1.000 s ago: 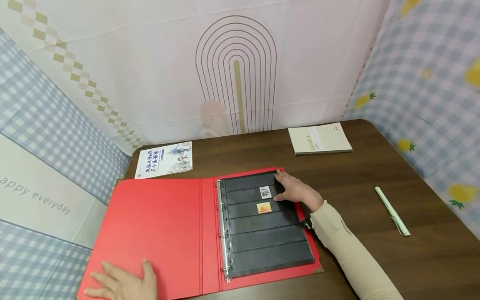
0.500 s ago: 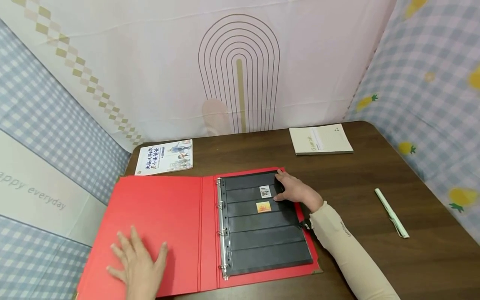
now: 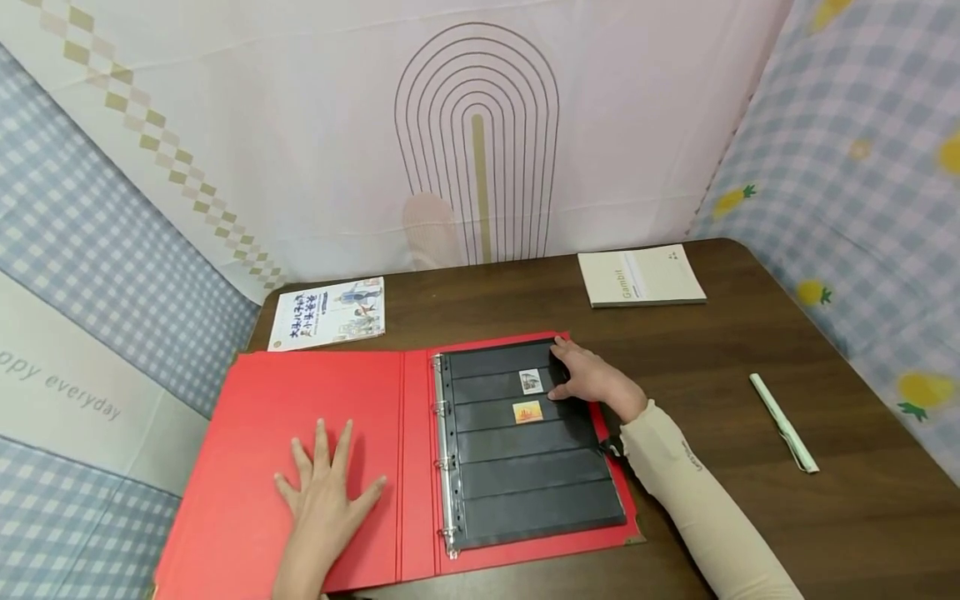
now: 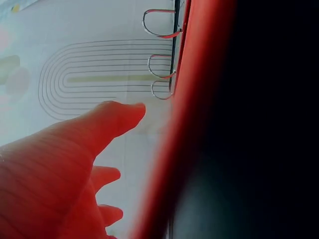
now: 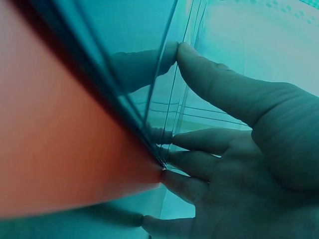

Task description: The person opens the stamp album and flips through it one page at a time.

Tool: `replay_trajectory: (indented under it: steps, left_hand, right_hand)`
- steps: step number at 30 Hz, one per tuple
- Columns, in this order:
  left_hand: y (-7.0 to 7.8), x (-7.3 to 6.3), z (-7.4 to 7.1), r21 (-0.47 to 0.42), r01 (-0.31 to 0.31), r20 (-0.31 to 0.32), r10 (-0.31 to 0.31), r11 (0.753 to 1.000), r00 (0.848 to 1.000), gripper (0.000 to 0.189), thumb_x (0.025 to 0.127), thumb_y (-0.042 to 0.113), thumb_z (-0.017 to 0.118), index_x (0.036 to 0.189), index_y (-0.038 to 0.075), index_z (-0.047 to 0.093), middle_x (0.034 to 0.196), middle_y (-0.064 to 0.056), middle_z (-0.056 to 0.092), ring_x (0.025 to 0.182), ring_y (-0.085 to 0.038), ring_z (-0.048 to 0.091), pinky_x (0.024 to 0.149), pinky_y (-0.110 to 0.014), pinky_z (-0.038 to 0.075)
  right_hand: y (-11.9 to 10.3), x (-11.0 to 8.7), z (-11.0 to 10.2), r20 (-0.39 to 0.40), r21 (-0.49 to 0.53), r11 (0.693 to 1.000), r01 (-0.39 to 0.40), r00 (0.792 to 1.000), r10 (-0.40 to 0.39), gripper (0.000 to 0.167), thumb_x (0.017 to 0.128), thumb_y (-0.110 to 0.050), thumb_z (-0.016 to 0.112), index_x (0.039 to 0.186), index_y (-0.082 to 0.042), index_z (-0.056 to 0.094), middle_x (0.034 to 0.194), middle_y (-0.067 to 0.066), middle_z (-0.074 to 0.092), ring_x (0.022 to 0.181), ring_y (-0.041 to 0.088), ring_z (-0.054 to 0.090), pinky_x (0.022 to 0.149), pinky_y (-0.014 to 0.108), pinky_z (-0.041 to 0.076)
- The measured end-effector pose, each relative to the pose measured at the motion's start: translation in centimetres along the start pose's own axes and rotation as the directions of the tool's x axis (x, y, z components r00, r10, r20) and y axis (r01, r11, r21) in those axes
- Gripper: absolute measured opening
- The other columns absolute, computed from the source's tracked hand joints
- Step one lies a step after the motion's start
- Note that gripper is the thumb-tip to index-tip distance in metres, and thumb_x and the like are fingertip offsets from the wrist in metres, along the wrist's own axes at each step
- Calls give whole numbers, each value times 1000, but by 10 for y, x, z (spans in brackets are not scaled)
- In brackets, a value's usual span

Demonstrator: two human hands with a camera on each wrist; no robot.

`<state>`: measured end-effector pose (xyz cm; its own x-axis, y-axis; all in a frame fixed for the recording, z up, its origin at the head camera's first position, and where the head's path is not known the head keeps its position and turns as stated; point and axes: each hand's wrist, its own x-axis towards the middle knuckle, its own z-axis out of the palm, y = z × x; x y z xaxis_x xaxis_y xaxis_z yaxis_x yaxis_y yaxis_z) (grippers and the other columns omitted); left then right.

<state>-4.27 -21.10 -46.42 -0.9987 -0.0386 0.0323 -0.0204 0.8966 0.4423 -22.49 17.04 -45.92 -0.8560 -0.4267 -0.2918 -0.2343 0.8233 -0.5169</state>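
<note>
Could nudge the stamps (image 3: 527, 412) askew in the binder (image 3: 418, 450), lower centre of frame, by sliding the right hand (image 3: 596, 377), grip apart. Could shift it by pressing the left hand (image 3: 324, 504), also splayed.

We see a beige long sleeve (image 3: 708, 508) on the right, small dark lettering (image 3: 692, 457) near its cuff (image 3: 637, 423), black fitting (image 3: 611, 448) alongside. Left hand (image 3: 322, 504), right hand (image 3: 592, 377): bare.

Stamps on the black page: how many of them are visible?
2: the white stamp beside the right hand, and the yellow stamp one row below. The hand may hide others.
</note>
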Motion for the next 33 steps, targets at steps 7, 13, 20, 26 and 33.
replay_trajectory:
  steps: [7,13,20,26,33]
  left_hand:
    - [-3,5,7,-14,20,73,-19,1000,997,91,87,40,78,157,5,32,163,-32,7,144,-63,-5,99,-85,-10]
    - [-4,-1,13,-65,18,89,-12,998,996,88,84,32,83,154,4,39,162,-32,12,142,-65,-3,101,-84,-8]
    - [-4,-5,17,-134,29,117,-13,991,993,87,81,28,84,153,3,41,163,-31,11,143,-64,-6,103,-81,-11]
    - [-4,-7,19,-146,33,129,-14,989,992,86,82,28,84,153,2,42,163,-31,11,143,-64,-8,102,-81,-12]
    - [-2,-5,21,-155,32,131,-12,987,991,85,82,28,83,152,4,43,163,-31,11,143,-64,-8,101,-81,-12]
  right_hand:
    - [-1,2,-1,-27,1,1000,-23,999,23,86,86,-17,82,151,12,34,162,30,19,145,50,24,115,58,27]
    - [0,2,-1,-4,14,999,-47,999,47,89,87,-17,82,154,9,30,164,28,13,146,51,21,114,60,28]
    - [1,2,2,-7,16,999,-35,999,35,89,86,-17,83,153,10,31,164,29,14,148,49,18,115,60,26]
    - [1,1,2,-4,37,999,-34,999,34,89,86,-15,82,154,9,30,164,28,14,149,48,17,115,61,26]
    - [3,1,-2,3,11,999,-33,999,33,89,85,-14,82,153,10,30,163,30,16,146,51,21,114,62,27]
